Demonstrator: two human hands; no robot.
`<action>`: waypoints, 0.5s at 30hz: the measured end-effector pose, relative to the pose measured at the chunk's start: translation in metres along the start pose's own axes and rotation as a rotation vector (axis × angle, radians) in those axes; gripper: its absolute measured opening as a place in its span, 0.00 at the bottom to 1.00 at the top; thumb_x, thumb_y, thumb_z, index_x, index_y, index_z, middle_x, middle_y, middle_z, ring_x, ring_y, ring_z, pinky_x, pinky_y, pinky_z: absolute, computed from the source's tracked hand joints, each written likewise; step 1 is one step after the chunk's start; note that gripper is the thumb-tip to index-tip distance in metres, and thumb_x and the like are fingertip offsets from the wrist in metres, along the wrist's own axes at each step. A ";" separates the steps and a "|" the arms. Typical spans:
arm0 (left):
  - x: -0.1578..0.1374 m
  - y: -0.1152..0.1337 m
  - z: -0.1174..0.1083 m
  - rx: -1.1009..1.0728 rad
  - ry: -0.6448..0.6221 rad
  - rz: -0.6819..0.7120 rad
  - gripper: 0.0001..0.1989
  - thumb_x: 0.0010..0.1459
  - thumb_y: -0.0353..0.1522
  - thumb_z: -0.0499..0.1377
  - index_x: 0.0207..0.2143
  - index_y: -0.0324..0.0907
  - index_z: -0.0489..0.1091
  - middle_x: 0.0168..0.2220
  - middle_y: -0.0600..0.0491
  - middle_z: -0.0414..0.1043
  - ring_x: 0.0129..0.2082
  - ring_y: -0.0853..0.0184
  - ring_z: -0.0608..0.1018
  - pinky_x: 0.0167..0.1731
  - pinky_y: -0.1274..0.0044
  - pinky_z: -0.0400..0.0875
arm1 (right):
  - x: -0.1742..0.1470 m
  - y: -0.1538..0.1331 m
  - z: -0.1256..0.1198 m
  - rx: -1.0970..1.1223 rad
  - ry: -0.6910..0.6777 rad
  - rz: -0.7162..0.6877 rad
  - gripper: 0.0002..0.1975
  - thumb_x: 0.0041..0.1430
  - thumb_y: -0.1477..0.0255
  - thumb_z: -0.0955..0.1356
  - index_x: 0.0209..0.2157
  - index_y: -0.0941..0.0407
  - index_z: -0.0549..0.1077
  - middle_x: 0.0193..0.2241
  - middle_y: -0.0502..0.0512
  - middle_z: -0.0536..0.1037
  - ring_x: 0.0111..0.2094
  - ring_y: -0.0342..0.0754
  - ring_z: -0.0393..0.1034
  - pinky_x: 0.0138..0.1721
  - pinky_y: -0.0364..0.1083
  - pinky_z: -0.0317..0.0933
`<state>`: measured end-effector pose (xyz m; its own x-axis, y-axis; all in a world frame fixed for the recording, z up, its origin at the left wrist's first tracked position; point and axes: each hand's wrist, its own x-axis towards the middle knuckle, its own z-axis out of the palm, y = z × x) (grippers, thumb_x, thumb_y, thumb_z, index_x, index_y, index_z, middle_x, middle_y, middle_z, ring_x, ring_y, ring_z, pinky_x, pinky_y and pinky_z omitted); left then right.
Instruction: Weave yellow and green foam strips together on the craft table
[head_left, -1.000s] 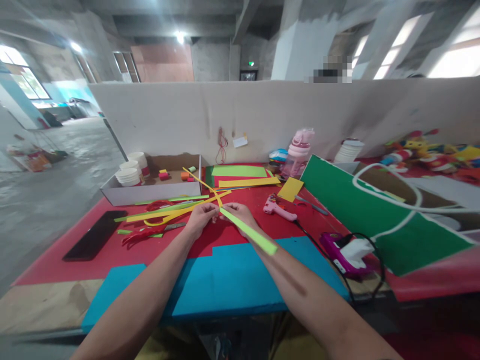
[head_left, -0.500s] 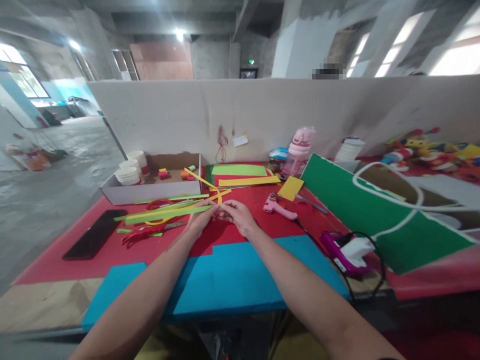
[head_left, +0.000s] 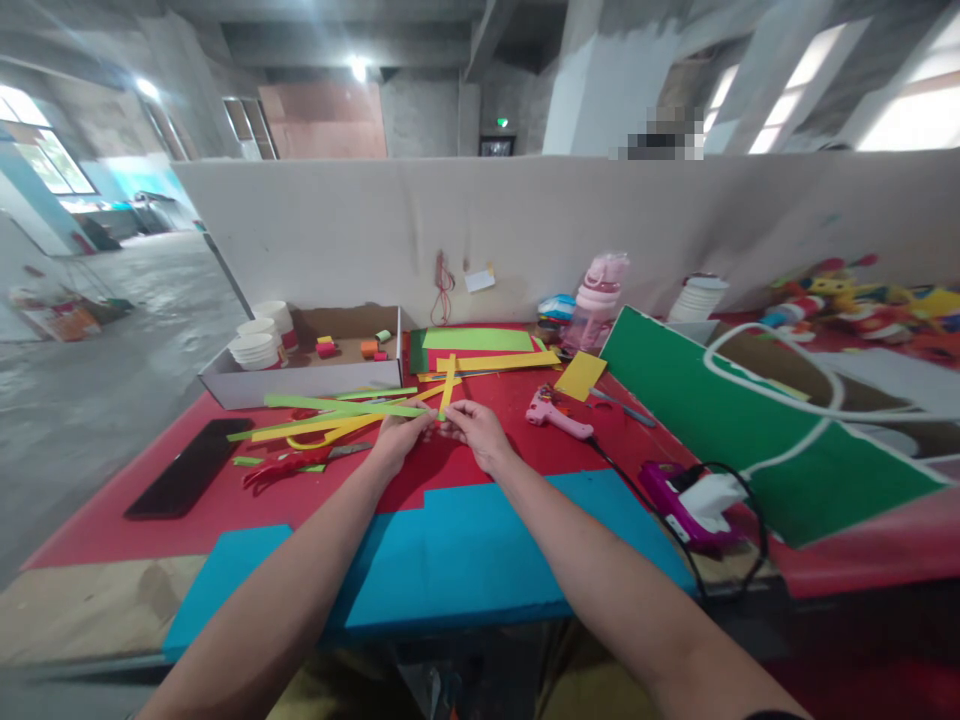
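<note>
My left hand [head_left: 405, 438] is closed in a pinch on a light green paper strip [head_left: 337, 406], which sticks out to the left over the other strips. Close beside it, my right hand [head_left: 478, 432] pinches the lower end of a yellow paper strip [head_left: 448, 384] that points away from me. The two strips meet at my fingertips; whether they are joined there is hidden. Left of my hands lie more yellow and green strips, yellow-handled scissors [head_left: 321, 441] and red-handled scissors [head_left: 281, 468]. A pink glue gun [head_left: 559, 414] rests to the right.
A black phone [head_left: 191, 468] lies at the left. Behind it stands an open box [head_left: 315, 379] with white cups and small paper rolls. Blue sheets [head_left: 510, 550] cover the near edge. On the right are a purple power strip [head_left: 686, 510], a green board [head_left: 720, 420] and a pink bottle [head_left: 598, 300].
The yellow strip has swung from leaning left to pointing almost straight away from me. The green strip's far end has risen and shifted away. Both hands have barely moved.
</note>
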<state>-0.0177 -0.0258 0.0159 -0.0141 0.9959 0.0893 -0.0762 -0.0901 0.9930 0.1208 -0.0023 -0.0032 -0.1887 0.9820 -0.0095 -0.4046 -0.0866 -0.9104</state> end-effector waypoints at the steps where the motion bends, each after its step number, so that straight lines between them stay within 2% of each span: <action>1: 0.000 0.001 0.000 0.001 -0.002 0.000 0.14 0.44 0.39 0.66 0.23 0.40 0.66 0.16 0.58 0.65 0.17 0.73 0.67 0.20 0.81 0.60 | 0.000 0.000 0.000 0.008 -0.001 -0.002 0.18 0.36 0.62 0.77 0.26 0.58 0.72 0.19 0.47 0.74 0.24 0.40 0.70 0.31 0.43 0.69; 7: 0.001 -0.002 0.001 -0.012 0.020 -0.016 0.15 0.43 0.39 0.67 0.24 0.40 0.66 0.16 0.58 0.66 0.17 0.74 0.67 0.19 0.81 0.60 | -0.001 -0.002 0.000 0.031 -0.029 0.028 0.16 0.39 0.65 0.77 0.26 0.58 0.71 0.19 0.48 0.74 0.23 0.41 0.70 0.30 0.44 0.70; 15: 0.004 -0.005 -0.002 -0.017 0.017 -0.010 0.14 0.43 0.39 0.66 0.25 0.40 0.66 0.17 0.58 0.66 0.17 0.73 0.68 0.20 0.80 0.61 | -0.003 -0.007 0.000 0.077 -0.077 0.055 0.15 0.41 0.67 0.77 0.27 0.58 0.72 0.22 0.49 0.76 0.25 0.42 0.73 0.36 0.45 0.72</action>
<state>-0.0191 -0.0217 0.0114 -0.0306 0.9965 0.0783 -0.0934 -0.0809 0.9923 0.1240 -0.0049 0.0032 -0.2795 0.9598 -0.0237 -0.4591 -0.1553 -0.8747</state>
